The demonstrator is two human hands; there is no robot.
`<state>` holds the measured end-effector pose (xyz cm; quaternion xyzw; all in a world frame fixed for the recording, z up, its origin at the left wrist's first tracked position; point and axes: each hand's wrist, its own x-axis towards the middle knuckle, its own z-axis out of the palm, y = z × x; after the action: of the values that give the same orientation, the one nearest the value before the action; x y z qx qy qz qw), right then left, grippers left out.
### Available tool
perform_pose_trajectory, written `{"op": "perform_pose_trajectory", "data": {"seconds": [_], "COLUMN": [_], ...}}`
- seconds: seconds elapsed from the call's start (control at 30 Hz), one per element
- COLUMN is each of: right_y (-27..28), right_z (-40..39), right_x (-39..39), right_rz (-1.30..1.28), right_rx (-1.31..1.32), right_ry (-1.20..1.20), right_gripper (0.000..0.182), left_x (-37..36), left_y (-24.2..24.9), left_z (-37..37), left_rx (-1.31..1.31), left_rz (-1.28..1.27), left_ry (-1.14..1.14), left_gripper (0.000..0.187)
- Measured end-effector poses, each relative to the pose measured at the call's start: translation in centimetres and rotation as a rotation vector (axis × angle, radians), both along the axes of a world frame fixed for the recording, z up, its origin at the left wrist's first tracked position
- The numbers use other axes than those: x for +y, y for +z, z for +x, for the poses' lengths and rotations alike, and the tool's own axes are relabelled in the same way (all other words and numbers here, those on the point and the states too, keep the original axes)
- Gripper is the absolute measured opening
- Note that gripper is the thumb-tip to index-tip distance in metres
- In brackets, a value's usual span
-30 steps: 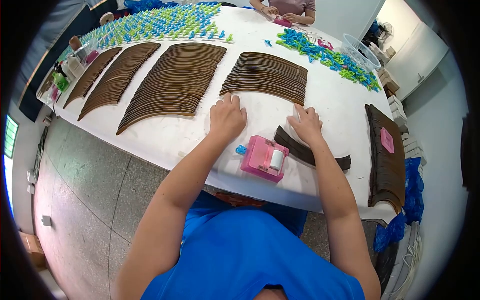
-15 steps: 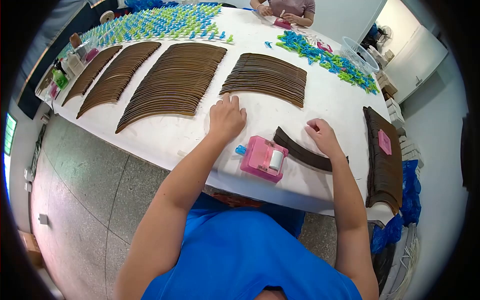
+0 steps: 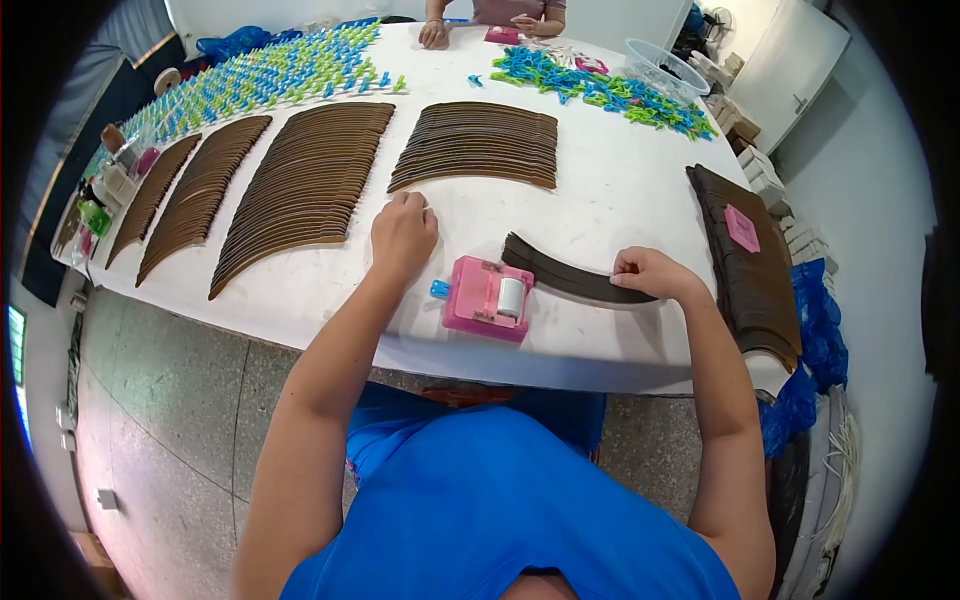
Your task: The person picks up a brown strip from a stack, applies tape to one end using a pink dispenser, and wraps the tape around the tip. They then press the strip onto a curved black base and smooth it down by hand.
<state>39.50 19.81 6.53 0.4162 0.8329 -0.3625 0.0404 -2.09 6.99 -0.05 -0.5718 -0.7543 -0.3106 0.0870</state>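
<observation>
My right hand (image 3: 655, 275) pinches the upper edge of a dark, curved strip (image 3: 565, 275) near its right end; it may be several strips stacked. My left hand (image 3: 404, 236) has its fingers bent and close together, just below the lower left corner of a fanned group of brown curved strips (image 3: 480, 147). Its fingertips are partly hidden, so what they hold, if anything, does not show. Between my hands stands a pink tape dispenser (image 3: 470, 298) with a white roll (image 3: 511, 297). A blue clip (image 3: 440, 289) sticks out at its left side.
More fanned strips (image 3: 305, 170) lie to the left. Rows of blue and green clips (image 3: 270, 75) fill the far left, with a loose clip pile (image 3: 600, 90) and plastic basket (image 3: 665, 75) at the back. A dark stack (image 3: 745, 265) lies right. A person (image 3: 515, 15) sits opposite.
My right hand has come down and right onto the curved strip and now pinches it. My left hand's fingers are more bent, near the same strip group. The whole view has shifted.
</observation>
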Motion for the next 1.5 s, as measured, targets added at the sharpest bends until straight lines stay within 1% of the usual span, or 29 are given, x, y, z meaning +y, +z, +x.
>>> {"op": "perform_pose_trajectory", "data": {"seconds": [0.07, 0.13, 0.2, 0.23, 0.27, 0.3, 0.33, 0.37, 0.4, 0.43, 0.47, 0.5, 0.57, 0.6, 0.73, 0.8, 0.83, 0.9, 0.93, 0.97, 1.03, 1.1, 1.17, 1.2, 1.23, 1.27, 1.33, 1.47, 1.5], "right_y": [0.4, 1.0, 2.1, 2.7, 3.5, 4.3, 5.3, 6.4, 7.1, 7.3, 7.4, 7.4, 7.6, 7.6, 5.3, 4.7, 4.6, 4.5, 4.6, 4.5, 4.3, 3.9, 3.2, 2.6, 2.1, 1.8, 1.2, 0.6, 0.4], "right_z": [0.1, 0.1, -0.2, -0.7, -1.3, -2.1, -3.2, -4.6, -5.7, -6.6, -7.5, -7.9, -7.8, -7.6, -5.7, -5.7, -6.1, -7.9, -8.7, -9.2, -10.1, -10.6, -11.1, -11.4, -11.6, -11.7, -12.1, -12.6, -12.6], "right_x": [-0.2, -1.0, -1.9, -2.6, -3.4, -4.4, -5.6, -6.9, -7.8, -8.5, -9.0, -9.4, -10.2, -10.5, -9.7, -10.1, -10.4, -11.2, -11.6, -11.8, -12.0, -12.1, -11.9, -11.7, -11.6, -11.5, -11.3, -11.4, -11.4], "right_rz": [0.055, 0.107, 0.314, 0.312, 0.439, 0.566, 0.565, 0.615, 0.664, 0.663, 0.707, 0.750, 0.711, 0.675, 0.664, 0.629, 0.621, 0.643, 0.610, 0.607, 0.583, 0.545, 0.504, 0.479, 0.452, 0.451, 0.389, 0.395, 0.411], "right_rx": [-0.002, -0.007, 0.087, 0.086, 0.160, 0.235, 0.236, 0.297, 0.356, 0.356, 0.419, 0.483, 0.470, 0.455, 0.417, 0.486, 0.478, 0.565, 0.597, 0.590, 0.580, 0.584, 0.589, 0.613, 0.638, 0.637, 0.592, 0.610, 0.603], "right_ry": [0.003, 0.007, 0.075, 0.079, 0.103, 0.129, 0.138, 0.147, 0.155, 0.161, 0.164, 0.167, 0.132, 0.091, 0.057, 0.050, 0.047, 0.102, 0.110, 0.104, 0.122, 0.139, 0.162, 0.177, 0.192, 0.195, 0.203, 0.199, 0.201], "right_gripper": [0.018, 0.018, 0.015, 0.015, 0.014, 0.013, 0.013, 0.013, 0.012, 0.012, 0.012, 0.012, 0.011, 0.010, 0.009, 0.009, 0.009, 0.010, 0.011, 0.011, 0.013, 0.014, 0.015, 0.015, 0.014, 0.014, 0.015, 0.015, 0.018], "left_x": [0.0, -0.2, -0.5, -0.8, -1.1, -1.3, -1.5, -1.5, -1.7, -2.2, -2.7, -3.1, -3.5, -3.8, -4.9, -5.4, -5.6, -5.9, -5.7, -5.7, -5.8, -5.7, -5.8, -5.7, -5.5, -5.4, -5.3, -5.3, -5.5], "left_y": [-0.3, 0.6, 2.0, 3.6, 5.1, 6.6, 8.1, 9.4, 10.4, 11.1, 11.8, 12.4, 13.1, 13.1, 12.9, 13.2, 13.6, 14.3, 14.4, 14.8, 15.7, 16.5, 17.1, 17.0, 16.9, 16.8, 16.7, 16.7, 17.1], "left_z": [-0.4, -0.4, 0.3, 1.5, 2.7, 4.1, 5.9, 7.6, 9.5, 11.1, 11.9, 11.8, 11.7, 11.1, 7.5, 6.9, 7.0, 7.9, 8.1, 8.1, 7.8, 7.7, 7.8, 7.7, 7.5, 7.4, 7.4, 7.8, 8.0], "left_rx": [-0.087, -0.117, -0.154, -0.154, -0.154, -0.155, -0.070, 0.016, 0.048, 0.080, 0.104, 0.103, 0.202, 0.201, 0.306, 0.329, 0.350, 0.404, 0.427, 0.421, 0.505, 0.523, 0.652, 0.649, 0.679, 0.710, 0.729, 0.769, 0.767], "left_rz": [0.140, 0.142, 0.143, 0.169, 0.195, 0.196, 0.231, 0.266, 0.306, 0.345, 0.227, 0.226, -0.037, -0.039, 0.007, -0.045, -0.051, -0.094, -0.096, -0.097, -0.064, -0.090, -0.251, -0.251, -0.171, -0.089, -0.079, -0.103, -0.105], "left_ry": [-0.058, -0.097, -0.124, -0.191, -0.253, -0.244, -0.414, -0.584, -0.660, -0.736, -0.789, -0.783, -0.741, -0.739, -0.691, -0.673, -0.696, -0.694, -0.723, -0.730, -0.778, -0.780, -0.738, -0.735, -0.776, -0.816, -0.814, -0.800, -0.798], "left_gripper": [0.018, 0.016, 0.014, 0.013, 0.013, 0.013, 0.013, 0.014, 0.016, 0.018, 0.016, 0.016, 0.007, 0.007, 0.005, 0.006, 0.008, 0.011, 0.010, 0.010, 0.009, 0.009, 0.009, 0.009, 0.003, 0.004, 0.006, 0.011, 0.011]}}
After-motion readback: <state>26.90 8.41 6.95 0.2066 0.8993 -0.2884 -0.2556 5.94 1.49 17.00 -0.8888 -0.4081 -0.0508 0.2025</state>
